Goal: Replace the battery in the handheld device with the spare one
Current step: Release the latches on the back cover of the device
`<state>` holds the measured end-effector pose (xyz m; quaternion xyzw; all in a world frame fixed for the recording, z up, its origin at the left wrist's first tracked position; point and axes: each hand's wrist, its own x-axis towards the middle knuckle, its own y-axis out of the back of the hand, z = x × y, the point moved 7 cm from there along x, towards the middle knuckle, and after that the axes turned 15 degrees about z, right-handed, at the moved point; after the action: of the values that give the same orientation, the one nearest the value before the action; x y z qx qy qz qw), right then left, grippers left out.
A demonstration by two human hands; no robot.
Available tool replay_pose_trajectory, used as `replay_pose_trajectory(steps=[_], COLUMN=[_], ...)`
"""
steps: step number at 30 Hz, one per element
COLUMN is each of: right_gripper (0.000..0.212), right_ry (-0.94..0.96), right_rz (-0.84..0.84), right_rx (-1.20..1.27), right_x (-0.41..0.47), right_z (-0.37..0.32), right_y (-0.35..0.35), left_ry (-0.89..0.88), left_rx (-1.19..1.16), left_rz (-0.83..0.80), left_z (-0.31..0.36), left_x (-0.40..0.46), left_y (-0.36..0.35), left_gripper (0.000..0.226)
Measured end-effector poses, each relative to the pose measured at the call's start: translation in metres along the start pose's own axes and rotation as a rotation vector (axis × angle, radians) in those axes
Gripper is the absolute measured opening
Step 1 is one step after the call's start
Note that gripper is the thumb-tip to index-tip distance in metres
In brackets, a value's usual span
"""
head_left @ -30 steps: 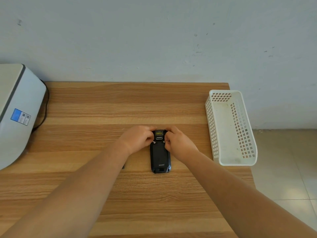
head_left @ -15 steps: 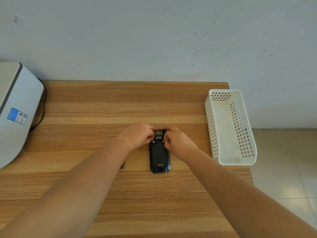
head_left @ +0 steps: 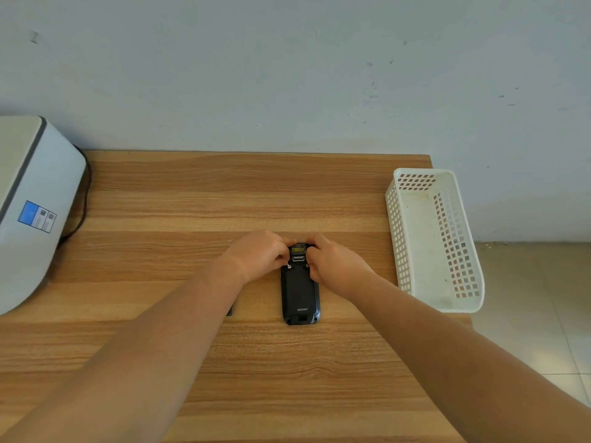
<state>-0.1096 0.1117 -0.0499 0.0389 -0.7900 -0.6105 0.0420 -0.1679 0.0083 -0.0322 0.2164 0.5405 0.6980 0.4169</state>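
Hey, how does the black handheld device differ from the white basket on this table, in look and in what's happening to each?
The handheld device is black, solid and lies flat, back up; the white basket is perforated and open-topped. The device sits mid-table, the basket at the right edge. The left hand and right hand both grip the device's far end with curled fingers; nothing touches the basket. Both rest on the wooden table with their long sides running away from the person.

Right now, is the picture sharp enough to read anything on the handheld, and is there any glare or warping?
Head view: soft even light, no glare; the handheld is sharp, its urovo logo legible; the table edge bows slightly from the wide-angle lens.
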Motion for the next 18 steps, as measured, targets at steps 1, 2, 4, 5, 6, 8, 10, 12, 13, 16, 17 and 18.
replay_pose_trajectory(steps=[1, 2, 4, 5, 6, 8, 10, 12, 13, 16, 17, 18], right_gripper=[0.024, 0.023, 0.021, 0.021, 0.022, 0.022, 0.022, 0.02, 0.019, 0.017, 0.015, 0.015], right_ry=[0.014, 0.036, 0.052, 0.067, 0.092, 0.091, 0.052, 0.023, 0.019, 0.037, 0.05, 0.064], right_rz=[0.002, 0.009, 0.018, 0.015, 0.003, -0.023, -0.025, -0.013, -0.006, 0.021, 0.029, 0.034], right_rx=[-0.024, -0.046, -0.02, -0.006, -0.01, 0.032, 0.097, 0.133, 0.135, 0.138, 0.133, 0.124], right_x=[0.002, 0.004, 0.009, 0.011, 0.011, 0.007, 0.003, 0.0, 0.0, -0.001, -0.001, -0.001], right_z=[0.0, 0.0, 0.002, 0.002, 0.001, 0.005, 0.008, 0.009, 0.008, 0.006, 0.004, 0.003], right_y=[0.001, 0.003, 0.008, 0.01, 0.011, 0.011, 0.01, 0.01, 0.01, 0.01, 0.011, 0.011], left_ry=[0.005, 0.008, 0.011, 0.012, 0.013, 0.009, 0.012, 0.015, 0.016, 0.026, 0.034, 0.039], left_rx=[-0.007, -0.014, -0.022, -0.023, -0.021, -0.008, 0.002, 0.003, 0.0, -0.011, -0.017, -0.022], left_rz=[0.007, 0.019, 0.037, 0.039, 0.043, 0.054, 0.056, 0.057, 0.058, 0.069, 0.075, 0.08], left_z=[0.0, 0.0, -0.001, -0.001, -0.001, 0.0, 0.002, 0.003, 0.004, 0.006, 0.006, 0.007], left_x=[0.0, 0.0, -0.001, -0.001, -0.002, -0.002, -0.002, -0.002, -0.003, -0.004, -0.004, -0.005], left_y=[0.0, 0.0, 0.0, 0.0, 0.0, 0.002, 0.004, 0.005, 0.005, 0.007, 0.007, 0.008], left_gripper=[0.022, 0.022, 0.021, 0.02, 0.02, 0.021, 0.022, 0.023, 0.023, 0.022, 0.022, 0.022])
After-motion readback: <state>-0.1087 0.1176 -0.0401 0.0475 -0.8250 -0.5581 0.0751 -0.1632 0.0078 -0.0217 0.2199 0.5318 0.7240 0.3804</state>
